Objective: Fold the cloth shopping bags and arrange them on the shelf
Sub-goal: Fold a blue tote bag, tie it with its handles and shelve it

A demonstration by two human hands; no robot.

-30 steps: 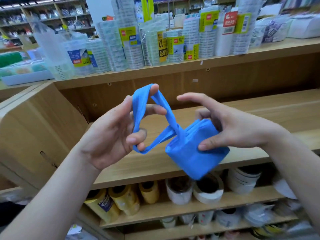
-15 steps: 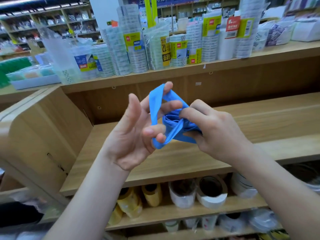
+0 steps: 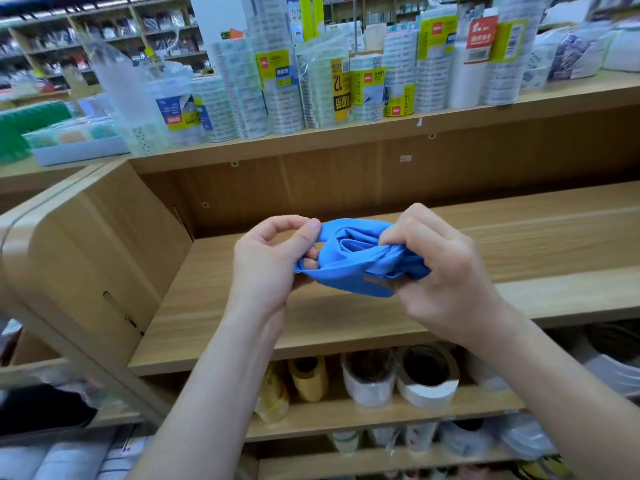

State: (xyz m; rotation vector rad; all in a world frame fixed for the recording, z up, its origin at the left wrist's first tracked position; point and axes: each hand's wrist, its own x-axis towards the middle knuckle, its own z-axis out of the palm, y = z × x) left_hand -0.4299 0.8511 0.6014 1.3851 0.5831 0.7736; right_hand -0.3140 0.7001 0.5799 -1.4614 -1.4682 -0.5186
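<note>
Wooden shop shelf [image 3: 519, 237] is sitting bare behind both hands, with stacked clear tape rolls [image 3: 273, 81] lining the ledge above it. Bunched blue cloth shopping bag [image 3: 349, 268] is hovering just above that shelf. Left hand [image 3: 273, 268] is curling in, thumb and fingers pinching the bag's left edge. Right hand [image 3: 440, 268] is arching over, fingertips digging into the folds.

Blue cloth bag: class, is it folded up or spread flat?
Folded up: the blue cloth bag is a small bunched bundle, gripped between the left hand and right hand.
</note>
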